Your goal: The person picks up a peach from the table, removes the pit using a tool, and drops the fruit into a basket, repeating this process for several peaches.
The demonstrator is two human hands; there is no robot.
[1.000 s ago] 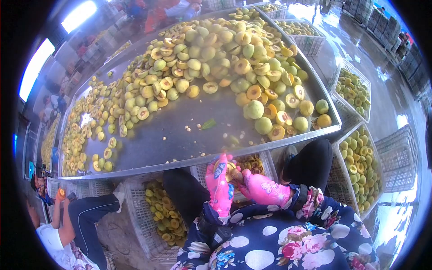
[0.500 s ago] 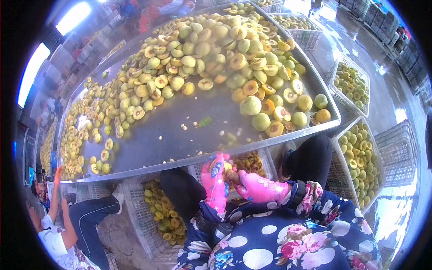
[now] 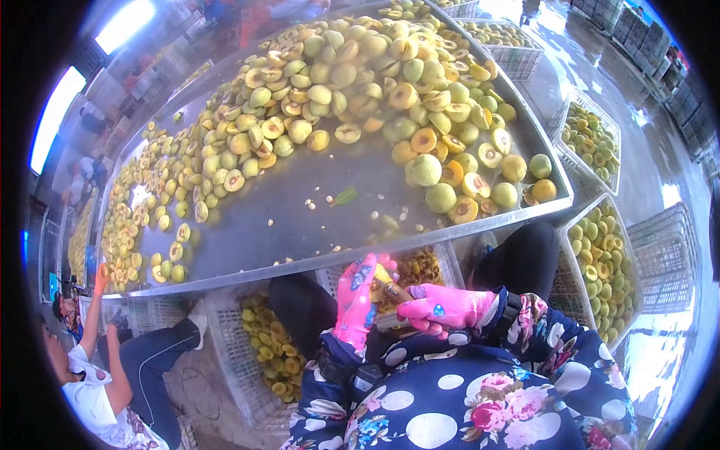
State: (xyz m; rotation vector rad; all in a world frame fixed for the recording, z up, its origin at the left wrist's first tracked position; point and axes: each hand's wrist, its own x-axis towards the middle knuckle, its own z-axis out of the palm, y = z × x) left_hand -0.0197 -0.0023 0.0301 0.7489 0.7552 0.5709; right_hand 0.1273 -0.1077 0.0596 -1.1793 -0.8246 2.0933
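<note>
Wet concrete floor point(image 3: 652, 172) shines around a long steel table point(image 3: 315, 217) heaped with yellow-green peaches point(image 3: 352, 75), many of them cut in half with the stone hollow showing. The pile is thickest at the far end and thins toward the near edge, where a few whole fruits and halves lie beside a green leaf point(image 3: 344, 197) and scattered pits.

Below the table's near rim sits a person in a dark blue flowered top, both hands in pink gloves. The left hand point(image 3: 358, 296) is curled around a peach half point(image 3: 382, 276), holding it upright between the fingers and the palm. The right hand point(image 3: 444, 306) reaches across to it, fingertips pinched at the fruit; whether it grips a small tool there I cannot tell. The fruit is held just above a white plastic crate point(image 3: 450, 264) of cut halves that stands under the table edge between the person's knees.

A second crate point(image 3: 225, 352) of halves stands to the left of it on the floor, and more crates point(image 3: 600, 262) of peaches line the right side. At the lower left another person point(image 3: 112, 375) in a white shirt and dark trousers sits by the table, one arm raised toward its edge.
</note>
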